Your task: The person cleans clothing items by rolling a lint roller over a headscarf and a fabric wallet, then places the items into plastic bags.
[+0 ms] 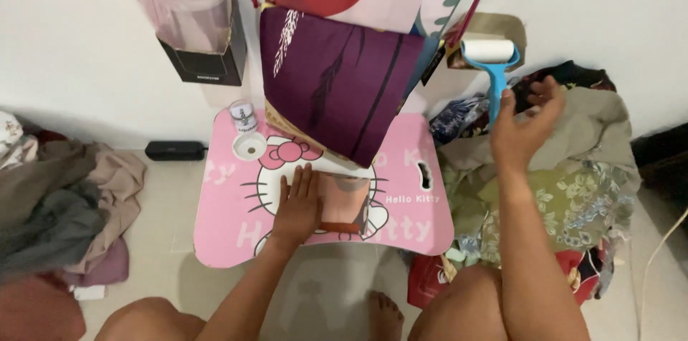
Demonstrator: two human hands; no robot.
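A heap of patterned clothes (573,190) lay on the floor off the right edge of the worktop (229,240), and another heap of brown and grey clothes (64,197) lay off its left edge. The worktop was a small pink lap table with a cartoon cat printed on it. A stack of folded cloth (337,90), purple on top, rested on the far edge of the worktop and leaned against the wall. A dark open box (204,50) holding pale pink wrapping hung on the wall above the far left corner. A black bar-shaped box (175,150) lay on the floor just left of the worktop by the wall.

The right hand (523,126) was raised over the right heap with its fingers (548,90) spread apart, just beside the handle of a blue lint roller (493,72) that hung by the wall; whether it touched the handle could not be told. The left hand (297,208) lay flat with fingers together on a small brown folded piece (347,201) near the middle of the worktop, toward the near edge. A small white jar (244,116) stood at the far left corner, beside the round cup hole (250,145).
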